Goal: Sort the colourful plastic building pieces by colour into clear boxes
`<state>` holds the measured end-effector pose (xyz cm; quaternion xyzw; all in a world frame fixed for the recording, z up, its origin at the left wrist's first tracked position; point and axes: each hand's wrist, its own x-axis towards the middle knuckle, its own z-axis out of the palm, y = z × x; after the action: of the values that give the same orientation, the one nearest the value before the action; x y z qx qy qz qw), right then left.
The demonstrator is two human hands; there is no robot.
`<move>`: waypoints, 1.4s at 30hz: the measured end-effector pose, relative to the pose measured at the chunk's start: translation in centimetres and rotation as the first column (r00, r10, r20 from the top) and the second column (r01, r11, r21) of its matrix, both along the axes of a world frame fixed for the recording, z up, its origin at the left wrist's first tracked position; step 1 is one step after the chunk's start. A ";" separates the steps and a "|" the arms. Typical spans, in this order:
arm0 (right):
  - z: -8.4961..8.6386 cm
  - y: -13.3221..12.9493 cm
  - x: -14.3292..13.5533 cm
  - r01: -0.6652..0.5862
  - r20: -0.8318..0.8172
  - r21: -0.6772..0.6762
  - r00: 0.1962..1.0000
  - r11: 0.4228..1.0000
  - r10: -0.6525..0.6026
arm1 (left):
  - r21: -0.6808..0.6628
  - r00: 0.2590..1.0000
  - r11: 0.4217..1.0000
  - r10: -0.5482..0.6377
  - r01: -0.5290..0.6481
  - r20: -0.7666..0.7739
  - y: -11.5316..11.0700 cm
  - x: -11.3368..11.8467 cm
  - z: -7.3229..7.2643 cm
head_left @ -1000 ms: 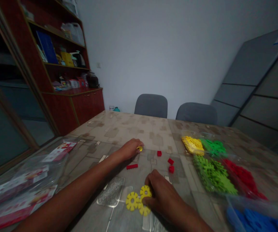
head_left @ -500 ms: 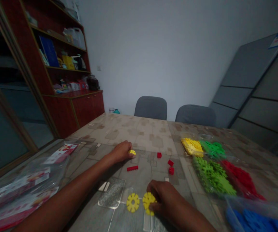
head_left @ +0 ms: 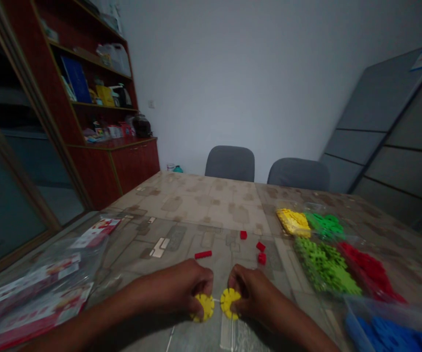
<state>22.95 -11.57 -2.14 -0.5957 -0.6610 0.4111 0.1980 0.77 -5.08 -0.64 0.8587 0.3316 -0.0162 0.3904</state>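
Observation:
My left hand (head_left: 192,286) pinches a yellow notched disc (head_left: 206,307) between thumb and fingers, low over the near part of the table. Just to its right, my right hand (head_left: 249,291) grips a second yellow notched disc (head_left: 229,300). The two discs face me side by side with a small gap between them. Whether another disc is hidden behind the left one, I cannot tell. Beyond my hands lie a red bar (head_left: 203,254) and several small red blocks, one a red cube (head_left: 243,235).
On the right stand clear containers of yellow pieces (head_left: 293,222), green pieces (head_left: 326,225), light green pieces (head_left: 326,266), red pieces (head_left: 370,269) and blue pieces (head_left: 390,335). Plastic bags with printed labels (head_left: 34,278) lie on the left. Two grey chairs (head_left: 230,164) stand behind the table.
My left hand has come back toward me from beyond the red bar and now grips at the near yellow disc that lay uncovered. My right hand still holds its disc, slightly shifted.

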 end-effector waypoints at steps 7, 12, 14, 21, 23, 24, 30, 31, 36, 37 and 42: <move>-0.2 -0.1 0.5 -0.029 -0.162 -0.033 0.987 0.999 0.023 | 0.241 0.996 0.968 0.084 -0.071 -0.042 -0.9 -0.2 -0.5; 0.5 -0.8 -2.9 -0.075 -0.195 -0.058 0.979 0.995 0.063 | 0.310 0.988 0.941 0.152 -0.140 -0.013 0.9 -1.3 0.9; 0.4 -1.0 -4.2 -0.082 -0.031 0.016 0.996 0.997 0.082 | 0.357 0.982 0.918 0.189 -0.174 -0.006 1.7 -1.6 0.8; 0.5 -1.4 -4.7 -0.076 0.226 0.073 0.972 0.994 0.058 | 0.373 0.980 0.909 0.201 -0.184 -0.005 2.4 -1.8 -0.1; 0.6 -1.4 -4.7 -0.072 0.218 0.061 0.974 0.996 0.057 | 0.369 0.980 0.912 0.198 -0.180 -0.011 2.4 -1.7 -0.2; 0.7 -1.4 -4.9 -0.073 0.201 0.043 0.978 0.996 0.063 | 0.365 0.980 0.913 0.198 -0.180 -0.012 2.4 -1.7 -0.2; 1.4 -1.6 -5.4 -0.130 0.165 -0.098 0.976 0.987 0.145 | 0.388 0.982 0.905 0.189 -0.176 0.004 3.0 -2.0 -0.7; 1.8 -1.6 -5.0 -0.124 0.153 -0.074 0.979 0.989 0.134 | 0.392 0.980 0.901 0.200 -0.183 -0.002 3.1 -2.1 -0.9; 4.7 0.6 1.9 0.049 0.202 0.222 0.975 0.974 -0.095 | 0.385 0.978 0.902 0.208 -0.194 0.007 3.3 -2.3 -1.4; 5.3 1.5 4.1 0.101 0.275 0.310 0.942 0.945 -0.191 | 0.382 0.979 0.904 0.203 -0.194 0.017 3.3 -2.3 -1.5; 7.4 5.9 14.9 0.304 0.392 0.409 0.793 0.860 -0.466 | 0.365 0.981 0.913 0.195 -0.185 0.009 3.3 -2.1 -1.5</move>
<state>37.82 -5.66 5.30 -0.7607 -0.6098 0.0866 0.2047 -1.29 -1.78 -2.10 0.8795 0.4160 0.0717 0.2197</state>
